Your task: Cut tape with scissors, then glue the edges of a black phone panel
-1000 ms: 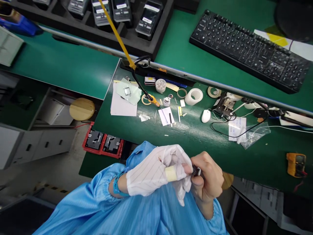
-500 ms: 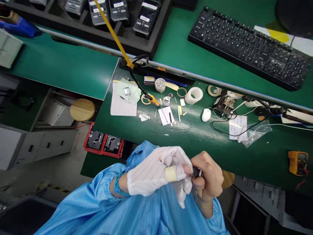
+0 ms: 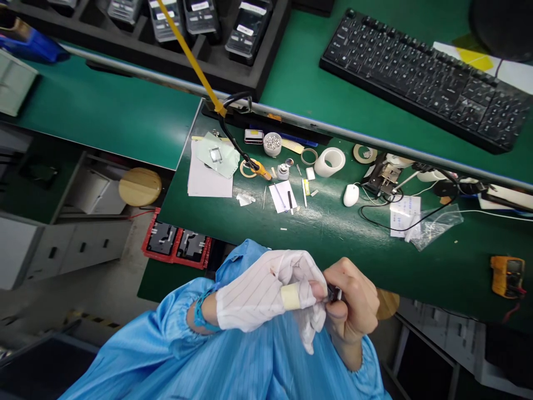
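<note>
Beside bench (image 3: 358, 244), fingers (image 3: 336, 311) on dark piece (image 3: 332, 293), unchanged

**An electronics workshop bench**

You are in what looks like an electronics workshop. Your keyboard (image 3: 420, 83) sits on a green shelf (image 3: 300, 64) above a green workbench (image 3: 358, 244). Left of the keyboard, a black foam tray (image 3: 266, 69) holds handheld devices (image 3: 247, 33) in clear cases. Below its right end lies a yellow multimeter (image 3: 507, 276); below and left of it, tweezers (image 3: 264, 198) and a white tape roll (image 3: 320, 165). You wear a blue smock (image 3: 250, 361).
</note>
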The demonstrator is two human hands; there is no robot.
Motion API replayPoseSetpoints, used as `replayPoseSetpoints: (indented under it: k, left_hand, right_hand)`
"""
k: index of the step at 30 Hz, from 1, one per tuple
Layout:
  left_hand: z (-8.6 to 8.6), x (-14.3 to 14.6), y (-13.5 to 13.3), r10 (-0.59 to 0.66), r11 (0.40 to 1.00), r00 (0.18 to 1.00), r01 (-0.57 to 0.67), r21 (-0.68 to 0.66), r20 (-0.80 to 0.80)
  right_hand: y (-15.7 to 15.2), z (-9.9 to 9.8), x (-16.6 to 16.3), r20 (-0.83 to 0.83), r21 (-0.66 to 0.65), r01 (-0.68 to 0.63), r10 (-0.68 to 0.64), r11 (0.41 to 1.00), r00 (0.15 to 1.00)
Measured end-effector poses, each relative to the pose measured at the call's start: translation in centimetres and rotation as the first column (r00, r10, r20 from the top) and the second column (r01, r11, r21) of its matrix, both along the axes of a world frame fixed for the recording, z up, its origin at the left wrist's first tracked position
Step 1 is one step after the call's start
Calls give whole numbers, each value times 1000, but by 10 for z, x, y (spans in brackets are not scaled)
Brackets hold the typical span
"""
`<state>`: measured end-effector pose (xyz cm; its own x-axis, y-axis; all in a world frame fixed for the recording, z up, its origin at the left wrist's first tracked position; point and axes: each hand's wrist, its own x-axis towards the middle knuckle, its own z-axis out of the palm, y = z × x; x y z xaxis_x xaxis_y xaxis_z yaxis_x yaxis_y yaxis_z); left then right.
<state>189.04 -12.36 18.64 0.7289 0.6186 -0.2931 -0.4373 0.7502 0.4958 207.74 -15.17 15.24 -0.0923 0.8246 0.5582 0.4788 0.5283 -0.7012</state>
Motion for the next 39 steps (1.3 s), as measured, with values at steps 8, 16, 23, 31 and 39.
replayPoseSetpoints:
  k: [8, 16, 23, 31, 39]
  left_hand:
    - [11, -3, 8, -39, 999, 998, 39, 7, -50]
    - [6, -6, 7, -42, 999, 999, 42, -7, -1]
    - [9, 0, 5, -106, 993, 985, 113, 41, -133]
    - [7, 1, 4, -45, 999, 996, 47, 16, -79]
    - [16, 0, 8, -63, 998, 991, 61, -23, -119]
  right_hand:
    - [-2, -5, -2, -36, -5, 2, -2, 1000, 999]
    - [-3, -4, -5, -59, -22, 4, -5, 1000, 998]
    - [-1, -7, -5, -168, -51, -11, 2, 999, 986]
    - [-1, -10, -3, -126, 28, 21, -18, 999, 992]
    - [0, -12, -1, -45, 94, 55, -51, 994, 998]
